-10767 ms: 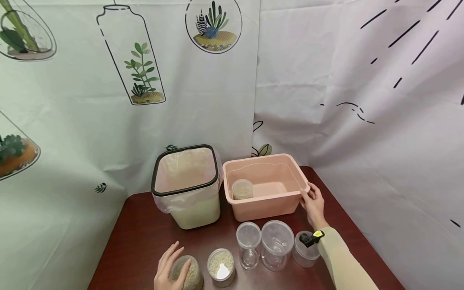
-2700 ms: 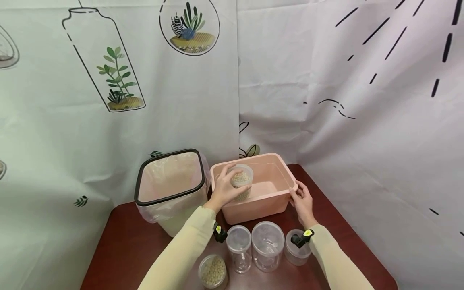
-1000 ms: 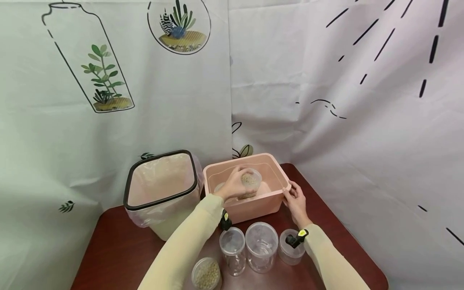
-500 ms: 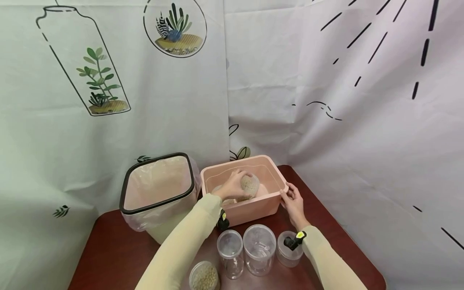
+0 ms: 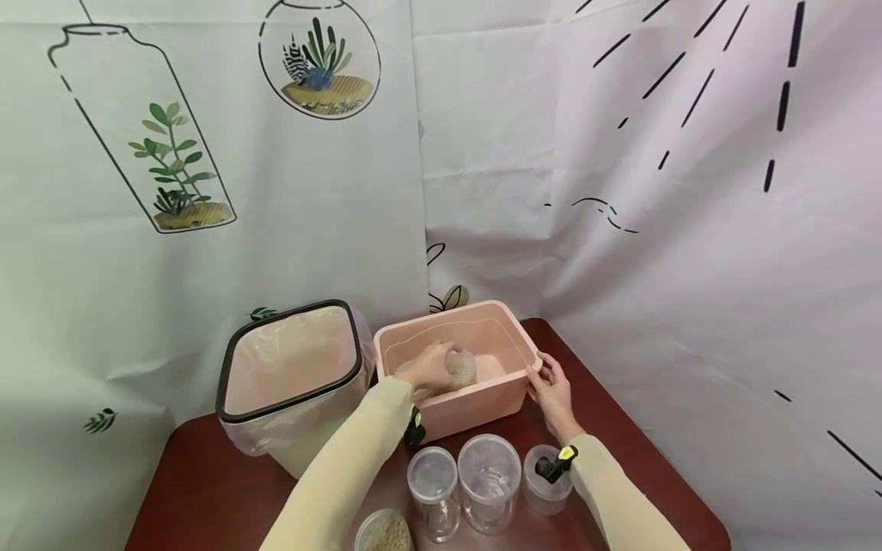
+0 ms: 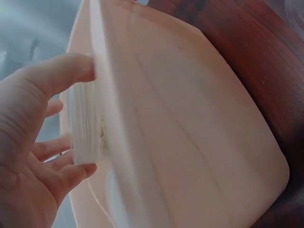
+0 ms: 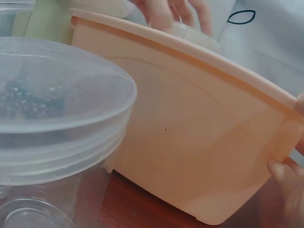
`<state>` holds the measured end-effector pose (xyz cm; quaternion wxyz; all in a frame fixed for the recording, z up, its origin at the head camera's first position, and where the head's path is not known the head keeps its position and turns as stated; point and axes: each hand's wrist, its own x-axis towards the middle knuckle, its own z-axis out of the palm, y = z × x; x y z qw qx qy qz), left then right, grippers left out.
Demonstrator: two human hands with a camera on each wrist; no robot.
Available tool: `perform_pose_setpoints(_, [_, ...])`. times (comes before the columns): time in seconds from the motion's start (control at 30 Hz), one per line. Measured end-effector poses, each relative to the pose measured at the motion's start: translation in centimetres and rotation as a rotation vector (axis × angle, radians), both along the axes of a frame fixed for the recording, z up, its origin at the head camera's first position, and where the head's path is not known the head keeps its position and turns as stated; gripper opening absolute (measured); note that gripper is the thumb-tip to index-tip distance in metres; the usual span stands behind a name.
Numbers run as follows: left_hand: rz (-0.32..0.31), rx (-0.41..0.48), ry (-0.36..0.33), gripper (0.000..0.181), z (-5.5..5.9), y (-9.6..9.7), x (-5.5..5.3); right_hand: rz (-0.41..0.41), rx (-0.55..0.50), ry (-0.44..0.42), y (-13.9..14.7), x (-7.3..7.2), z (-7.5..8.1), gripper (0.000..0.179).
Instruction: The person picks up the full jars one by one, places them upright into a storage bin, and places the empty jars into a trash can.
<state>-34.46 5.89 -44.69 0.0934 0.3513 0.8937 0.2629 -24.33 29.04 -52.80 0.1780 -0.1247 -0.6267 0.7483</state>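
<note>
My left hand (image 5: 430,369) reaches down into the pink plastic bin (image 5: 475,409) and holds a clear lidded jar (image 5: 463,367) with pale bean-like pieces in it. In the left wrist view, thumb and fingers span the ribbed white lid (image 6: 85,123); the bin wall hides most of the jar's body. A second jar inside the bin is mostly hidden behind the left hand. My right hand (image 5: 551,392) grips the bin's front right corner, thumb on the outer wall.
A waste bin (image 5: 289,405) with a black rim and plastic liner stands left of the pink bin. In front are a narrow clear jar (image 5: 434,490), a wide one (image 5: 489,482) and a low one (image 5: 547,486). A jar of pale pieces (image 5: 386,534) stands nearest.
Since the oldest frame, my left hand has carried a filled jar from the table into the pink bin, lowering it deeper in the last second. The right hand keeps its grip on the corner.
</note>
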Motion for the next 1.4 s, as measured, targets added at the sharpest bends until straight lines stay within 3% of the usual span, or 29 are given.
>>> perform_pose_setpoints(0.3, [-0.003, -0.003, -0.015, 0.072, -1.1, 0.3, -0.1, -0.010, 0.004, -0.007, 0.1, 0.0, -0.1, 0.047])
perform_pose_setpoints(0.47, [-0.011, 0.021, -0.069, 0.069, -1.7, -0.1, 0.0, -0.007, 0.013, -0.004, 0.1, 0.0, 0.0, 0.048])
perform_pose_setpoints(0.7, [0.009, 0.130, -0.117, 0.054, -1.3, -1.5, 0.9, -0.012, 0.007, 0.003, -0.1, 0.1, 0.2, 0.048])
perform_pose_setpoints(0.87, [0.075, 0.232, -0.070, 0.051, -0.6, -3.0, 1.7, -0.011, 0.003, 0.005, -0.2, 0.2, 0.1, 0.050])
perform_pose_setpoints(0.97, [0.106, 0.334, -0.072, 0.047, -0.1, -3.9, 2.3, -0.010, 0.001, 0.007, -0.1, 0.3, 0.0, 0.052])
perform_pose_setpoints(1.17, [0.106, 0.503, -0.075, 0.043, 0.4, -5.3, 3.7, 0.002, -0.002, 0.005, 0.0, 0.5, 0.1, 0.053])
perform_pose_setpoints(1.4, [0.145, 0.582, -0.063, 0.037, 4.2, -6.8, 8.0, 0.012, -0.004, -0.003, -0.3, 0.4, 0.3, 0.051])
